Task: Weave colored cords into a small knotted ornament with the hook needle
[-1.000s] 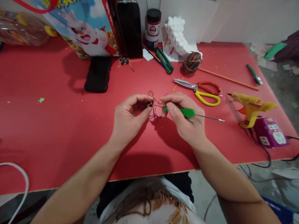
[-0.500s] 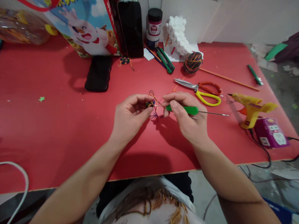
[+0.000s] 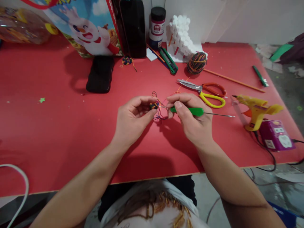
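Between the thumb and fingers of my left hand (image 3: 134, 118) is a small multicoloured crochet piece (image 3: 154, 105), partly hidden by the fingertips. My right hand (image 3: 193, 118) is closed around the green handle of a double-ended crochet hook (image 3: 198, 111). One thin metal end points left and reaches the crochet piece; the other sticks out to the right. Loose strands of yarn (image 3: 161, 117) hang between the two hands. A thin orange strand runs up toward the multicoloured yarn ball (image 3: 196, 63) behind my right hand.
Scissors (image 3: 201, 90) lie beyond my right hand. Farther right are a yellow glue gun (image 3: 257, 109) and a purple box (image 3: 276, 134) with cables. A black phone-like object (image 3: 100, 74), a second crochet piece (image 3: 127, 60) and a green box cutter (image 3: 168, 60) lie toward the back.
My right hand and the crochet hook have shifted slightly to the right. A little more of the crochet piece shows at my left fingertips.
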Available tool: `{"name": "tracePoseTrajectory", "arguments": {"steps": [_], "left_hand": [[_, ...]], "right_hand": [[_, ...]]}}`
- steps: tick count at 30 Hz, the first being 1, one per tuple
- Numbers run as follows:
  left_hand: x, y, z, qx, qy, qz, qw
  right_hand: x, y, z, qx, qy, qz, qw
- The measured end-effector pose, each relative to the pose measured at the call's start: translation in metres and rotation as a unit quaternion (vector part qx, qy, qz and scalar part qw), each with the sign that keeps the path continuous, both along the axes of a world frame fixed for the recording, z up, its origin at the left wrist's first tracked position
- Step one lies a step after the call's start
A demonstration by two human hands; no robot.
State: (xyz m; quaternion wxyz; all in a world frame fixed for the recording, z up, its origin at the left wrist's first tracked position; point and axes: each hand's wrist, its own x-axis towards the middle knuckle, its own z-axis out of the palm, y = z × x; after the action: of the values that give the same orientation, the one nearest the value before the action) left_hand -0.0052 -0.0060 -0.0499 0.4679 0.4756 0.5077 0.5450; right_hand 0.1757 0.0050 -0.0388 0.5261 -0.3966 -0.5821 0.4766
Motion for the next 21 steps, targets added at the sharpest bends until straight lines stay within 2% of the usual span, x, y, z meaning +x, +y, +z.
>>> {"name": "tracePoseTrajectory", "arguments": {"steps": [10, 15, 21], "left_hand": [[0.0014, -0.0013, 0.0017, -0.015, -0.026, 0.002, 1.000], [0.0032, -0.0023, 0.0020, 0.002, -0.010, 0.004, 1.000], [0.0020, -0.0024, 0.0006, -0.017, -0.047, -0.011, 0.999]], "right_hand": [[0.0032, 0.0045, -0.0085, 0.042, -0.008, 0.013, 0.999], [0.0023, 0.0035, -0.0065, 0.063, -0.027, 0.009, 0.998], [0.0007, 0.0025, -0.0048, 0.077, -0.022, 0.002, 0.997]]}}
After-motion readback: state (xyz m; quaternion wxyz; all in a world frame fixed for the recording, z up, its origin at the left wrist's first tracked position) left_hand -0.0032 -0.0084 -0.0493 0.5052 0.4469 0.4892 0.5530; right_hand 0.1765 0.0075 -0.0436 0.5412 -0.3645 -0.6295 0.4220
